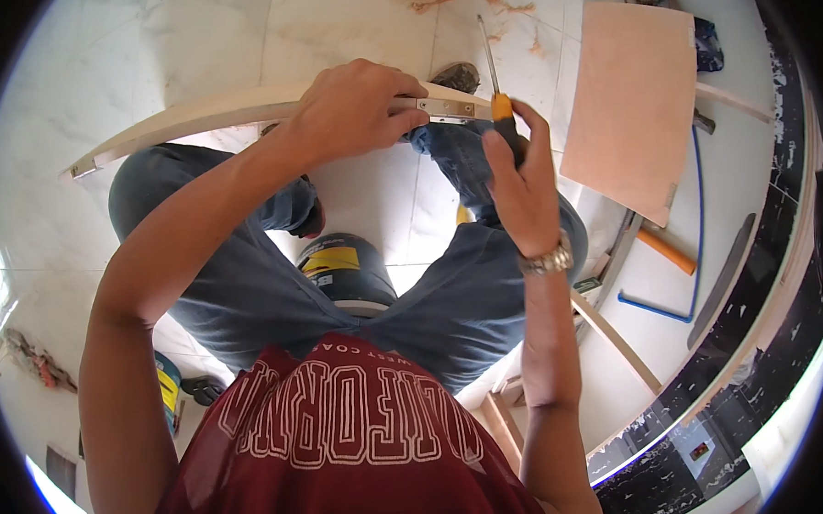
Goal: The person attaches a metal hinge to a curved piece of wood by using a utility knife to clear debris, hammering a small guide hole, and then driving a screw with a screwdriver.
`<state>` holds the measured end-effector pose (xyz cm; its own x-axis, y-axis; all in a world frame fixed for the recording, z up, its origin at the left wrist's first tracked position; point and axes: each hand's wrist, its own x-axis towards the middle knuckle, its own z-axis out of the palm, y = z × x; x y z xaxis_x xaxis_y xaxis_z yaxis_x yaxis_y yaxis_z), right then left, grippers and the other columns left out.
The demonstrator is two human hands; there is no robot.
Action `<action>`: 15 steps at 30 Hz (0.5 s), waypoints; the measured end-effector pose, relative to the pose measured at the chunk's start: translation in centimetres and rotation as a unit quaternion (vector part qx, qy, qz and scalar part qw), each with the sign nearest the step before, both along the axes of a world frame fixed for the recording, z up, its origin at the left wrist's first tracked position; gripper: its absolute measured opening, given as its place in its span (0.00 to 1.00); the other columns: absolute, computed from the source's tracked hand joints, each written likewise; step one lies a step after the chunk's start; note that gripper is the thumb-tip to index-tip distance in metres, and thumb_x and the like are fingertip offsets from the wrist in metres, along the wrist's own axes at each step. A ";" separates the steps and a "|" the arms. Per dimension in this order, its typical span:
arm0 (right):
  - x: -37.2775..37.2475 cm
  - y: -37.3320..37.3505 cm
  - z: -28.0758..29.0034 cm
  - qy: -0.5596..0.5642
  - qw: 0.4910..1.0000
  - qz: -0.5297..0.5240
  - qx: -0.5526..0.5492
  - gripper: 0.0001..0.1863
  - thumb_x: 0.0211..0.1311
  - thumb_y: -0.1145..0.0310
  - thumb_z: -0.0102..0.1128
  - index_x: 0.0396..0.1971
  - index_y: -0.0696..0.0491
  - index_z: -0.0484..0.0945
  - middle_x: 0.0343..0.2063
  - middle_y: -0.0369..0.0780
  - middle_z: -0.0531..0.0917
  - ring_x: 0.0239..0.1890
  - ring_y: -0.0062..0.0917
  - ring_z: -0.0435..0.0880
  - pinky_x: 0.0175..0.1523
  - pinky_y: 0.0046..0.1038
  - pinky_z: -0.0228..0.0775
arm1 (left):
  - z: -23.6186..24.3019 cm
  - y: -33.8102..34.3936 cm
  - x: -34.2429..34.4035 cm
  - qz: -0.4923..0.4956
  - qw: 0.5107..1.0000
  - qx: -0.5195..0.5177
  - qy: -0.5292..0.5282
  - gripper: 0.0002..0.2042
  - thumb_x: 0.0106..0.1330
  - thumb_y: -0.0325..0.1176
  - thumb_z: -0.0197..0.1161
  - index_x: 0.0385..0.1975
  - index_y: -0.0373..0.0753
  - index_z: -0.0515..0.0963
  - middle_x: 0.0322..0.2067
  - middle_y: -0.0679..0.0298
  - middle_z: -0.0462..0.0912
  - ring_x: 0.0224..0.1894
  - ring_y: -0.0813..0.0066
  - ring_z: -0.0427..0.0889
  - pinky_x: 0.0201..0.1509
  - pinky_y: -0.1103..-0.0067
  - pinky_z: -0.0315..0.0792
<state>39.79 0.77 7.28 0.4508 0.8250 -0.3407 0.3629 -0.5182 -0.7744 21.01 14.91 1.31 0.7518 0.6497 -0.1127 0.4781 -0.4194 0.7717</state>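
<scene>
My left hand (355, 112) grips a long pale wooden strip (203, 114) that lies across my knees, just left of a small metal plate (446, 108) fixed on it. A screwdriver (499, 88) with an orange and black handle stands with its shaft pointing up and away, and my right hand (518, 183) is closed around that handle, right beside the metal plate. I sit on a dark round container (343, 269), legs apart in blue jeans.
A pinkish board (634, 100) leans at the right. Below it lie an orange-handled tool (666, 250), a blue bent rod (695, 235) and more wooden strips (617, 340). A dark counter edge (755, 334) curves along the right. The floor is pale tile (236, 35).
</scene>
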 end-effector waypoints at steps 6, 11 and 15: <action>1.5 -2.3 6.9 -0.272 0.930 0.247 -0.019 0.17 0.63 0.72 0.64 0.53 0.49 0.82 0.29 0.42 0.81 0.27 0.38 0.82 0.33 0.35 0.75 | -0.1 -0.6 0.2 -0.010 0.999 -0.025 0.039 0.16 0.63 0.43 0.66 0.45 0.42 0.88 0.32 0.56 0.89 0.37 0.54 0.87 0.44 0.64 0.79; 0.9 -0.5 10.3 -0.360 0.868 0.338 -0.060 0.18 0.61 0.72 0.66 0.53 0.47 0.83 0.29 0.39 0.81 0.26 0.37 0.82 0.32 0.37 0.74 | -0.7 -1.2 0.2 0.010 1.000 0.021 0.008 0.15 0.63 0.42 0.67 0.45 0.43 0.88 0.30 0.58 0.89 0.37 0.55 0.87 0.43 0.64 0.79; 0.1 1.1 11.4 -0.384 0.837 0.385 -0.063 0.18 0.61 0.72 0.65 0.52 0.46 0.83 0.29 0.39 0.81 0.27 0.37 0.82 0.31 0.36 0.74 | -0.5 -1.1 0.0 -0.002 1.000 0.025 -0.006 0.13 0.61 0.41 0.69 0.42 0.45 0.89 0.29 0.58 0.88 0.36 0.55 0.87 0.42 0.64 0.79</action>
<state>39.84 1.88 18.68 -0.0733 0.9509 -0.3005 0.9923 0.0393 -0.1175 21.02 13.85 0.77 0.7550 0.6518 -0.0712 0.4674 -0.4588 0.7557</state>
